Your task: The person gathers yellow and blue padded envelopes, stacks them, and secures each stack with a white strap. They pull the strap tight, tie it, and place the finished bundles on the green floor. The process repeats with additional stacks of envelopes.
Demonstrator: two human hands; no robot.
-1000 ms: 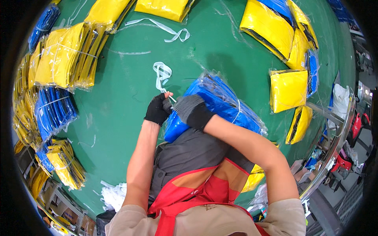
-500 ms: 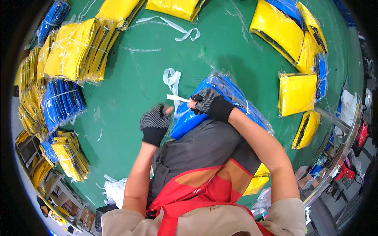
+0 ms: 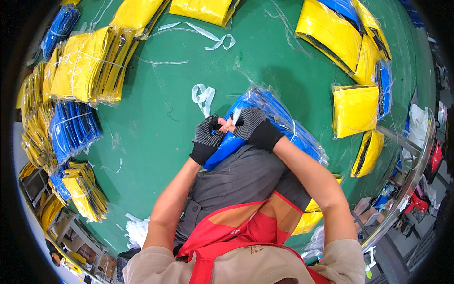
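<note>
A stack of blue folded sheets in clear plastic (image 3: 279,110) lies against my legs, with a thin white band round its right part. A white plastic strap (image 3: 203,96) loops on the green surface and runs in to my fingers at the left end of the stack. My left hand (image 3: 208,135), in a grey-and-black glove with bare fingertips, is closed in a pinch on the strap. Fingertip to fingertip with it, my right hand (image 3: 251,125), gloved alike, pinches the strap too; a short white end sticks up beside its thumb. The exact crossing of the strap is hidden by my fingers.
Tied yellow bundles (image 3: 78,64) and a blue bundle (image 3: 73,127) line the left side. Yellow packets (image 3: 355,111) lie at the right, near a metal rail (image 3: 415,175). A loose white strap (image 3: 201,32) lies on the green surface (image 3: 156,99) farther off.
My left hand has moved right and now meets my right hand at the strap. The strap end that pointed left from my right hand now points up.
</note>
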